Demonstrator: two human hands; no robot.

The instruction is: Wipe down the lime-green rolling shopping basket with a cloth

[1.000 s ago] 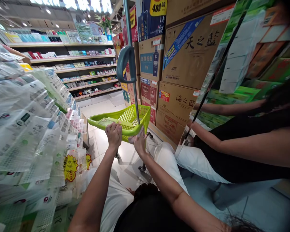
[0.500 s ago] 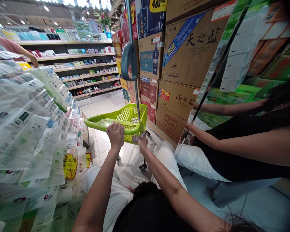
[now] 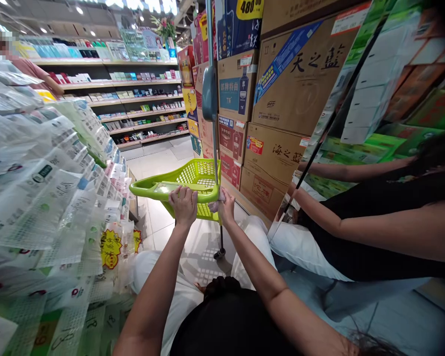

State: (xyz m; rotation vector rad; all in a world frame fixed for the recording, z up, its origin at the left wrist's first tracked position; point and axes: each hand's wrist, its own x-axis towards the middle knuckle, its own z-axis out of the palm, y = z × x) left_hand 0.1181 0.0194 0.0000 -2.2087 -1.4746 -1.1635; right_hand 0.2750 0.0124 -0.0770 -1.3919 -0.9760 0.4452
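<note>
A lime-green shopping cart basket (image 3: 148, 189) stands in front of me on thin dark legs with casters (image 3: 219, 254). My left hand (image 3: 184, 205) is closed over its near rim, fingers wrapped over the top. At the right corner of the rim, my right hand (image 3: 227, 206) pinches a greyish-pink cloth (image 3: 215, 204) pressed against the basket. From that corner a metal pole (image 3: 215, 148) rises, carrying a blue-grey plastic handle (image 3: 209, 94) seen nearly edge-on. The perforated inside of the basket shows only in part.
Hanging plastic-wrapped packs (image 3: 52, 198) crowd the left side. Stacked cardboard cartons (image 3: 282, 89) rise at the right, beside a mirror (image 3: 378, 123) reflecting me. Farther off are shelves of small boxes (image 3: 133, 99) and a person in a pink top (image 3: 31, 74). Pale floor tiles (image 3: 152, 153) lie beyond the basket.
The cart has turned: its handle showed as an open loop and now appears nearly edge-on. My right hand and the cloth have shifted slightly up and right at the rim corner.
</note>
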